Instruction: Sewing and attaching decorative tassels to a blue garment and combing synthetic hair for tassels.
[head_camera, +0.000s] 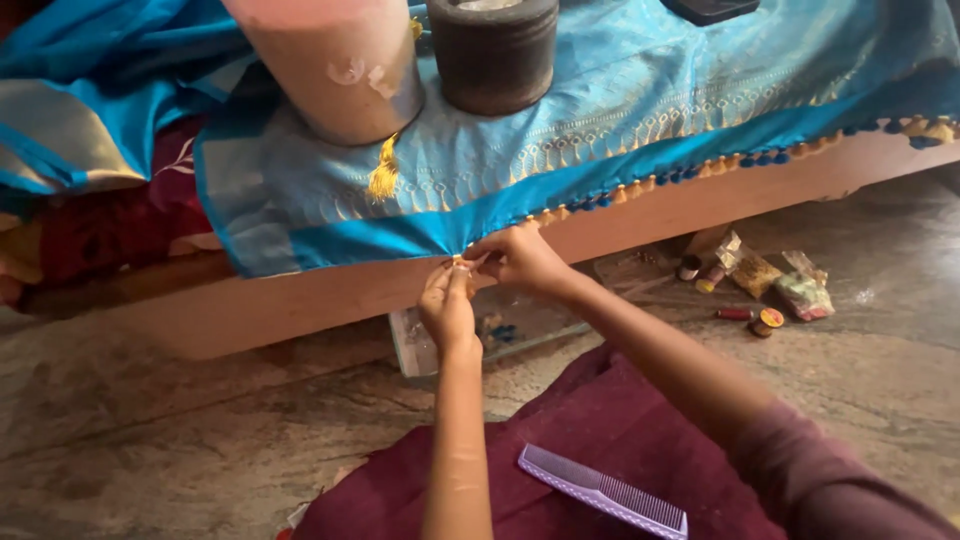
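Observation:
A blue silk cloth (620, 90) with a woven gold border lies over a low wooden platform (300, 300). Small gold and blue tassel knots (700, 168) run along its hanging edge. My left hand (448, 308) and my right hand (520, 258) meet at that edge, fingertips pinched together on a small gold tassel at the hem. A loose yellow tassel (384, 172) hangs from the cloth higher up.
A pink cylinder (335, 65) and a dark stone mortar (493, 50) weigh the cloth down. Thread spools (768, 320) and small packets (805, 290) lie on the stone floor at right. A clear plastic box (500, 330) sits under my hands. A lilac comb (603, 491) rests on my maroon lap.

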